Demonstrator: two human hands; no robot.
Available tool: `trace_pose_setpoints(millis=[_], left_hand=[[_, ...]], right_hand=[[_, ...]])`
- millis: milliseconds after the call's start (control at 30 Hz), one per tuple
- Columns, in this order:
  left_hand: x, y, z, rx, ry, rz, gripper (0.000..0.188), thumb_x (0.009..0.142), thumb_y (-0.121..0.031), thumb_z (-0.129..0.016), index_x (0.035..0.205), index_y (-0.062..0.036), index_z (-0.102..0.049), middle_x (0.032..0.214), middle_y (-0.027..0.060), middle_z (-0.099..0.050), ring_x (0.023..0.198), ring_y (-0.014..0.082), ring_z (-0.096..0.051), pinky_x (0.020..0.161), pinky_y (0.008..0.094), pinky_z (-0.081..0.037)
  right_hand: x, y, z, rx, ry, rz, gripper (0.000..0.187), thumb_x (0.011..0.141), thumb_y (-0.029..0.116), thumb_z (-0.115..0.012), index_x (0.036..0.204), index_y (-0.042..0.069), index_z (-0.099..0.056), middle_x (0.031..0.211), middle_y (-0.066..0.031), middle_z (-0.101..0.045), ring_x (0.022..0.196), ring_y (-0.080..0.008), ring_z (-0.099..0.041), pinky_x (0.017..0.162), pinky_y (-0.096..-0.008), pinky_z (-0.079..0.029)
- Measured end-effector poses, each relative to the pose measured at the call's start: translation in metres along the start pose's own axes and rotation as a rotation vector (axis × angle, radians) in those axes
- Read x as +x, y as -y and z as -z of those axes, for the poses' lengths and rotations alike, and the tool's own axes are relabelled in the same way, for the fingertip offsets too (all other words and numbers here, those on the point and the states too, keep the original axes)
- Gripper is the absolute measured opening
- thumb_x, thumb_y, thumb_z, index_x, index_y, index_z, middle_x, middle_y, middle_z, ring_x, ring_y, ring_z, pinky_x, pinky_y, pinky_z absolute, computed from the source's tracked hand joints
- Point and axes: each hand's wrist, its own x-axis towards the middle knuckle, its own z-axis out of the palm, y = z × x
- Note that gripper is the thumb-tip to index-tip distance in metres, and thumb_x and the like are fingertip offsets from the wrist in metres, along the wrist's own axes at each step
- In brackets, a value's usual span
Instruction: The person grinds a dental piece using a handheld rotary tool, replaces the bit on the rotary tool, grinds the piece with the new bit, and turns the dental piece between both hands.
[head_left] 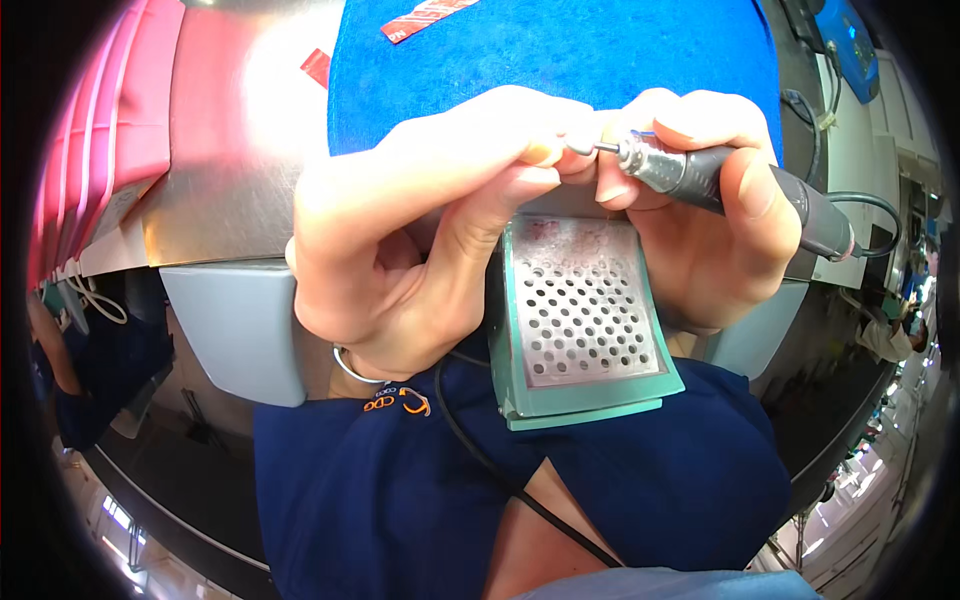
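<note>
bright, glare on steel table (pixel 215 190), fisheye-warped edges

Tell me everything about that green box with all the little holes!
The green box is a teal, plastic-looking tray topped by a silvery metal plate full of round holes, dusted with pale powder and pinkish near the top. It sits tilted at the table's edge, hanging over the person's lap. The left hand and right hand hover right above its far end; the right holds a grey rotary tool. A black cable passes under it.

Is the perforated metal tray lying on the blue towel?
No, the perforated metal tray sits below the hands, over the table edge and the person's lap, while the blue towel lies farther up the table.
</note>
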Motion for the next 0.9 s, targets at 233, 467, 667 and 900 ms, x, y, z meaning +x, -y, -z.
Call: trace_pose_setpoints(millis=[233, 467, 667, 900], left_hand=[[-0.007, -0.005, -0.008, 0.009, -0.130, -0.006, 0.029, 0.089, 0.003, -0.061, 0.113, 0.0022, -0.044, 0.087, 0.0225, -0.066, 0.075, 0.0190, -0.068, 0.066, 0.0253, -0.056], [-0.004, -0.003, -0.006, 0.009, -0.111, -0.019, 0.028, 0.089, 0.003, -0.061, 0.113, 0.0026, -0.044, 0.088, 0.0225, -0.066, 0.075, 0.0189, -0.067, 0.068, 0.0267, -0.057], [-0.004, 0.003, -0.009, -0.079, -0.119, -0.068, 0.028, 0.089, 0.006, -0.059, 0.113, 0.0040, -0.044, 0.088, 0.0237, -0.065, 0.077, 0.0195, -0.066, 0.072, 0.0286, -0.057], [-0.005, -0.001, -0.009, -0.058, -0.139, -0.047, 0.028, 0.089, 0.008, -0.057, 0.113, 0.0049, -0.043, 0.088, 0.0235, -0.064, 0.077, 0.0201, -0.065, 0.073, 0.0306, -0.057]], right_hand=[[0.000, 0.004, -0.006, -0.114, -0.040, -0.046, 0.042, 0.098, 0.031, -0.041, 0.116, -0.006, -0.051, 0.094, -0.0221, -0.056, 0.088, -0.0271, -0.056, 0.084, -0.0388, -0.045], [0.000, 0.002, -0.004, -0.106, -0.050, -0.032, 0.042, 0.098, 0.032, -0.042, 0.115, -0.005, -0.052, 0.093, -0.0218, -0.058, 0.086, -0.0270, -0.058, 0.084, -0.0389, -0.046], [0.001, -0.002, 0.000, -0.014, -0.014, -0.010, 0.042, 0.098, 0.032, -0.041, 0.115, -0.006, -0.052, 0.093, -0.0219, -0.058, 0.088, -0.0275, -0.057, 0.086, -0.0387, -0.045], [0.002, -0.004, 0.003, 0.012, 0.038, 0.014, 0.042, 0.098, 0.031, -0.041, 0.115, -0.006, -0.052, 0.090, -0.0219, -0.059, 0.090, -0.0280, -0.057, 0.086, -0.0396, -0.045]])
